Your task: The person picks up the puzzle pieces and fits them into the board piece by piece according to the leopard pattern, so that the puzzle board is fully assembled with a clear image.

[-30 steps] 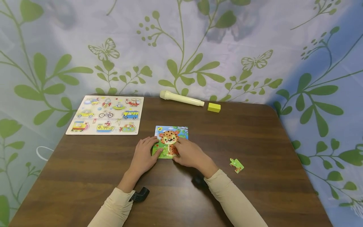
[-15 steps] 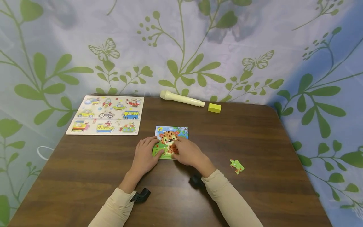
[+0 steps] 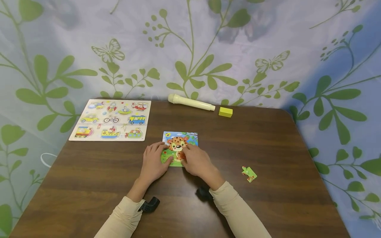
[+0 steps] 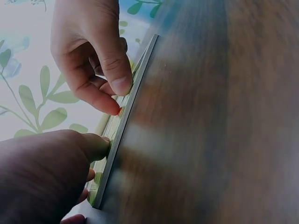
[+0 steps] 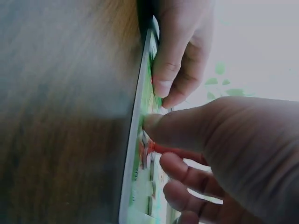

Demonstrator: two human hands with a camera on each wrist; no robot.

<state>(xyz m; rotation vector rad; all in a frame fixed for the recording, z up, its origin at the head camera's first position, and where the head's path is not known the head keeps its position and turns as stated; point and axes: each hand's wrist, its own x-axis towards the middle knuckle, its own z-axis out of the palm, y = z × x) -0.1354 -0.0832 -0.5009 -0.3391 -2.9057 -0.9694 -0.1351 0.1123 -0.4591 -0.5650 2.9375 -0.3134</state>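
Observation:
A small square leopard jigsaw puzzle (image 3: 176, 144) lies flat on the brown table, with a green-and-blue picture. My left hand (image 3: 154, 162) rests over its left side, thumb (image 4: 99, 145) on the picture and fingers along the edge. Bent over the lower right part is my right hand (image 3: 197, 159), its thumb (image 5: 160, 127) and forefinger pinching a puzzle piece (image 5: 147, 148) at the board's surface. In the right wrist view that piece appears tilted; most of it is hidden by the fingers. One loose green puzzle piece (image 3: 249, 174) lies on the table to the right.
A wooden vehicle peg puzzle (image 3: 109, 120) lies at the back left. Along the back edge are a cream toy microphone (image 3: 191, 102) and a yellow block (image 3: 225, 112). Behind the table (image 3: 268, 142) hangs a leaf-patterned cloth (image 3: 134, 43). Both wrists carry black cameras.
Both hands stay at the leopard puzzle. The right hand's fingers and wrist shift slightly at its lower right, and the forearm swings a little leftward. The loose piece stays put.

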